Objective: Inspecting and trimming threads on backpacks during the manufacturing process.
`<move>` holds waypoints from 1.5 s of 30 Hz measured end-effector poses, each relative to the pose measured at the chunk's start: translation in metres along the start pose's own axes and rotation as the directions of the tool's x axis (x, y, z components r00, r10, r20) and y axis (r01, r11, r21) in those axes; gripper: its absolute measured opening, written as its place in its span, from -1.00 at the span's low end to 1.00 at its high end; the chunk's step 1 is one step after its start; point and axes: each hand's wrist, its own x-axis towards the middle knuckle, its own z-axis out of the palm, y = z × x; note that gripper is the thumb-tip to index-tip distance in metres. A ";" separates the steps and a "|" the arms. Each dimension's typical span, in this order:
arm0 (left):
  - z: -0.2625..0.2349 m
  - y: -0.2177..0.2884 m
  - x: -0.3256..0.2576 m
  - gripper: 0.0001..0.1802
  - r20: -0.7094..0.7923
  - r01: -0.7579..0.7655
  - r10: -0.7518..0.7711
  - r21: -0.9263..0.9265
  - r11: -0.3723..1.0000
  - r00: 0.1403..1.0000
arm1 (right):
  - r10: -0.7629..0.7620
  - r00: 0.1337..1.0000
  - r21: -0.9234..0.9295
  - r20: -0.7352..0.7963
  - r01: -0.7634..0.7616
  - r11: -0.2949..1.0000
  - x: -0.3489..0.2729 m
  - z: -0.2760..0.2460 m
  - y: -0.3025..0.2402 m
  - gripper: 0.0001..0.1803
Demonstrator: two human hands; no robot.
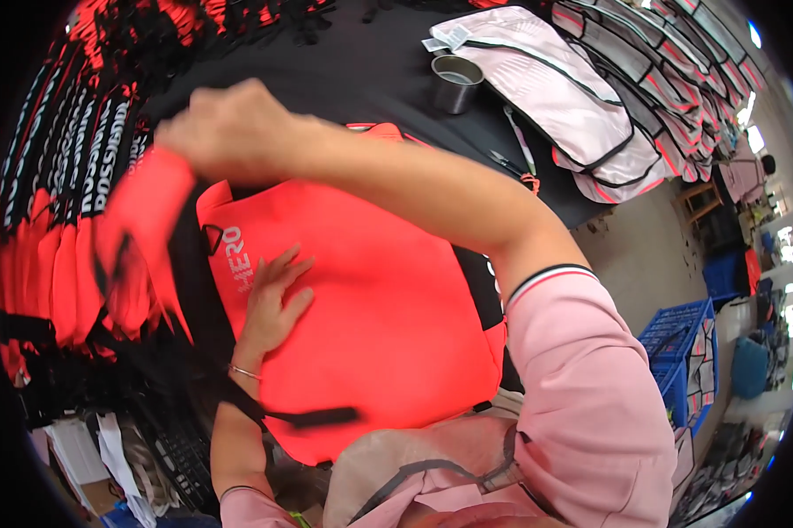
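A bright red fabric backpack panel with black side edging and pale lettering lies in front of me. Its near end reaches my lap. My left hand rests on the panel's left part, palm down with fingers spread. Raised above the panel's far left corner, my right hand is closed on a red and black shoulder strap. That strap hangs down to the left and is smeared by motion. A loose black webbing end crosses the panel's near left part.
Red straps with black lettered webbing are stacked at left. On the black tabletop stand a metal cup, thread snips and a pen. Pale fabric pieces lie far right. A blue crate sits right.
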 end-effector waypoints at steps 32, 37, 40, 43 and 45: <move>-0.115 -0.064 0.177 -0.64 -0.519 -0.155 0.168 0.069 0.986 0.838 | 0.814 0.406 -0.589 0.414 -0.563 0.580 -0.298 -0.139 0.056 -0.73; -0.099 -0.112 0.235 -0.35 -0.728 0.566 -0.308 0.133 0.813 0.613 | 0.857 0.386 -0.743 0.341 -0.448 0.497 -0.333 -0.164 0.032 -0.65; -0.066 -0.102 0.227 -0.33 -0.883 0.325 0.145 0.312 0.893 0.447 | 0.902 0.242 -0.768 0.357 -0.474 0.431 -0.334 -0.167 0.031 -0.53; -0.030 -0.050 0.216 -0.65 -0.686 -0.187 0.449 0.424 0.886 0.572 | 0.927 0.205 -0.691 0.313 -0.621 0.371 -0.331 -0.168 0.037 -0.47; 0.007 -0.012 0.204 -0.53 -0.503 -0.250 0.431 0.389 0.887 0.749 | 0.935 0.137 -0.646 0.328 -0.690 0.327 -0.326 -0.169 0.041 -0.41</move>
